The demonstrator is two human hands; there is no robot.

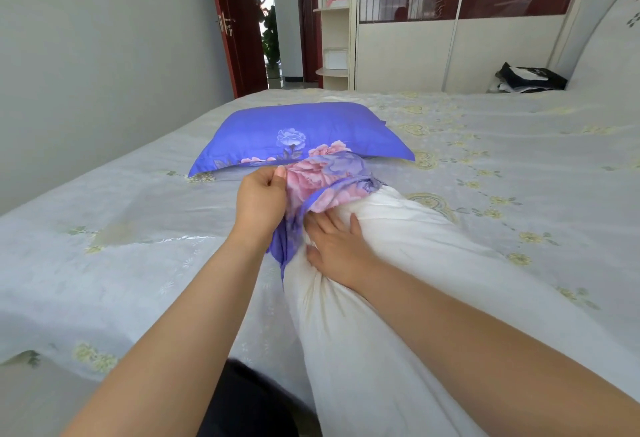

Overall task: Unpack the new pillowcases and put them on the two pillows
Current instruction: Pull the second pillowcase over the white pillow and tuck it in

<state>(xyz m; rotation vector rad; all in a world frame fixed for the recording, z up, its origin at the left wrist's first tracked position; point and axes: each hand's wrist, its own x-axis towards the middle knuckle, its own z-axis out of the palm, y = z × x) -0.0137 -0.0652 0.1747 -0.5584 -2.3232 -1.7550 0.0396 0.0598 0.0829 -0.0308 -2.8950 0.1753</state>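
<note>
Bed [485, 145], pale floral sheet. Landmark: the bare white pillow [363, 298], lying lengthwise from the wearer outward.

Beyond its far end, slightly left: 1 pillow already cased [298, 135] in blue floral cloth, flat on the bed. 1 of 2 done, by the look of it.

Left of the white pillow's far end: left hand [261, 202] closed in a fist on the gathered edge of the second pillowcase [329, 180], which is bunched over the pillow's far tip only.

On top of the white pillow, just behind the case mouth: right hand [337, 246] spread flat, fingers open, pressing the filling down. It grips nothing.

Step in hand, as judged: feeding pillow into case. To do it well, keep the filling squashed narrow, hold the mouth wide, draw the hem toward the body in short pulls, and seat the corners before smoothing.
</note>
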